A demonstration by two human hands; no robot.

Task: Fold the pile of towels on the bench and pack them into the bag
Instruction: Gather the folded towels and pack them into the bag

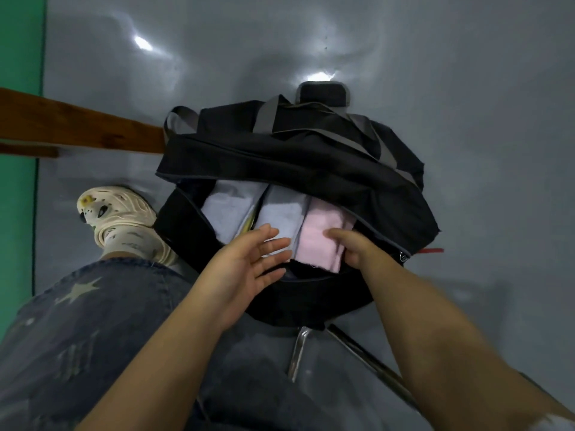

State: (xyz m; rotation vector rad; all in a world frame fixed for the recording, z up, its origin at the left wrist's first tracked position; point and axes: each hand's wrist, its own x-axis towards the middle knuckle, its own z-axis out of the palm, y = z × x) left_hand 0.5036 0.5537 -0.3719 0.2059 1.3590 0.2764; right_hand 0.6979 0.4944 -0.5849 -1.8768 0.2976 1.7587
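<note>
- My right hand [348,247] is gripping the near edge of the pink towel [320,237], thumb lying on top and the other fingers curled out of sight beneath it, so I am pinching the fold rather than pressing it flat.
- My left hand [249,269] is hovering spread and relaxed, fingers straight, its fingertips [273,241] just over the near end of the middle grey towel [280,216]; I cannot tell whether they are touching it.
- The pink towel is standing on edge at the right of the opening of the bag [295,157], beside the middle grey one, and a second grey towel [230,209] is sitting at the left. A sliver of something yellow is showing between the two grey ones.
- These towels are looking soft, light and floppy, so I am judging that a fold will slump or spring open if taken by one corner. Holding across the whole folded edge, thumb above and fingers below, should keep the layers together.
- The bag is soft-sided black cloth with grey straps [311,132] flopped over its far half, so its mouth will likely sag inward; my free hand may be needed to hold the rim open.
- The bag is resting on the grey floor [466,88], just beside my pale shoe [124,219]; the bench edge [77,126] is showing at the left, well apart from both hands.
</note>
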